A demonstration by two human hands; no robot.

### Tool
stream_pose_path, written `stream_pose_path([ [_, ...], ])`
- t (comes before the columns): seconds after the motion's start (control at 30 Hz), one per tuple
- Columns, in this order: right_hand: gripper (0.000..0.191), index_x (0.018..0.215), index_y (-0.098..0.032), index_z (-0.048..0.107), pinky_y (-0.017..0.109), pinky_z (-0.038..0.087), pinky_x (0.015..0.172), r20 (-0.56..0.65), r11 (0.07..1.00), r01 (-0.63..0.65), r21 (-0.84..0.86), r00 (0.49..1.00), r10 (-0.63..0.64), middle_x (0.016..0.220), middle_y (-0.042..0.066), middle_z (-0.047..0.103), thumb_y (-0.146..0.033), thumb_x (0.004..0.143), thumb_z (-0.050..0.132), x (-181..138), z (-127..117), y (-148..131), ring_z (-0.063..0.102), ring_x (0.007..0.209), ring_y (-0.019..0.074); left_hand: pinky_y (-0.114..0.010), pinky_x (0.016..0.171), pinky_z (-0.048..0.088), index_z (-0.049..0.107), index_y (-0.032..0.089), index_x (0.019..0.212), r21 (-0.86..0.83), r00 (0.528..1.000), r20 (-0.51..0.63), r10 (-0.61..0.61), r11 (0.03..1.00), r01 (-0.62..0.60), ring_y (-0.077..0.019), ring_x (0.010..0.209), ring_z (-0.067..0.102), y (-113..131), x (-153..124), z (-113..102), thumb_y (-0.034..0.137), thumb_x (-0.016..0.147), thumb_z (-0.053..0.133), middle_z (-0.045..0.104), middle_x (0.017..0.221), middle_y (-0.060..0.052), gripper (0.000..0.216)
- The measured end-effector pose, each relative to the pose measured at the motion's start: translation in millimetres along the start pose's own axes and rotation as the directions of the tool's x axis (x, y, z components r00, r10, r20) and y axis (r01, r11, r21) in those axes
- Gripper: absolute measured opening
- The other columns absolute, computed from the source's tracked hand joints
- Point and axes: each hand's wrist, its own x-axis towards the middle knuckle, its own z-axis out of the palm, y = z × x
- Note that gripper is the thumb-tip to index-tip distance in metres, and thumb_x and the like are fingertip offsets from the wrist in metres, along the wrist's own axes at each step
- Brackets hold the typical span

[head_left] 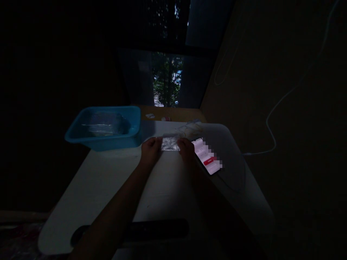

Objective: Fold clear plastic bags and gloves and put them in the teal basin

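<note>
A small clear plastic bag (pixel 170 143) is stretched between my two hands above the white table (pixel 162 180). My left hand (pixel 150 151) pinches its left edge, fingers closed. On the other edge, my right hand (pixel 186 148) is closed too, thumb and fingers pressed together. Whether anything lies inside the bag is too dim to tell. Close to the right hand lies a lit phone (pixel 207 157), its screen up with a red button showing. Behind the hands, some crumpled clear plastic (pixel 189 127) rests near the table's far edge.
A blue plastic basin (pixel 119 141) with clear plastic packs (pixel 101 122) in it stands at the table's back left. A white cable (pixel 271 115) hangs along the right wall. Small white scraps (pixel 150 116) lie on the ledge under the window (pixel 168 79). The room is dark.
</note>
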Motion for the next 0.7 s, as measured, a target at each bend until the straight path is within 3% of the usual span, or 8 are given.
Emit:
stream_pose_path([
  [0.27,0.026,0.054,-0.02,0.039,0.02,0.031,0.048,-0.023,1.0,0.004,-0.025,1.0,-0.004,0.05,-0.006,0.034,-0.041,0.068,0.045,1.7,0.5,0.8,0.036,0.052,0.0085,-0.02,0.041,0.032,0.053,0.016,0.058,0.018,0.997,0.076,-0.018,1.0,0.016,-0.007,0.04,0.041,-0.3,0.8,-2.5,0.038,0.066,0.06,0.045,0.046,0.005,0.025],
  [0.7,0.026,0.055,-0.02,0.042,0.021,0.03,0.048,-0.004,0.998,0.012,-0.058,1.0,-0.012,0.047,-0.005,0.035,-0.042,0.069,0.043,2.1,0.7,2.2,0.038,0.053,0.0096,-0.021,0.043,0.033,0.052,0.017,0.057,0.054,1.0,0.028,0.013,0.998,-0.015,-0.0079,0.041,0.042,0.7,0.1,-1.8,0.034,0.067,0.057,0.046,0.045,0.005,0.021],
])
